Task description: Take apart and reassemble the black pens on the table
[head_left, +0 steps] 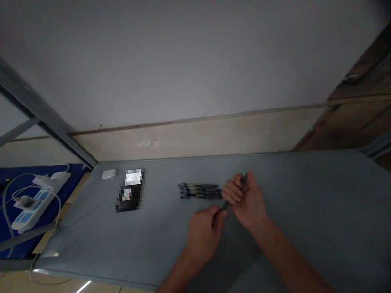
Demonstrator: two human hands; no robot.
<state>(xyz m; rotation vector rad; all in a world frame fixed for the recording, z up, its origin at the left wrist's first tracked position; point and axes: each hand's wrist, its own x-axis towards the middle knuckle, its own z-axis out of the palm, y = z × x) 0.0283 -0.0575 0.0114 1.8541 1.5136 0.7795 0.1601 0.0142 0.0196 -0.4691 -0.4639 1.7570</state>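
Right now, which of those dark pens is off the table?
The pen gripped between both hands, left hand and right hand. It is lifted and slanted, while the other pens lie side by side on the grey table.

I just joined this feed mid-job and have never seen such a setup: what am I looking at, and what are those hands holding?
There is no machine here: one camera worn on a person's head looks down at their two bare hands. The left hand and right hand each grip one end of a thin dark pen above a grey table top. Behind the hands lies a small row of similar dark pens. Further left sit a blurred dark packet and a small white case. A white power strip lies beyond the table.
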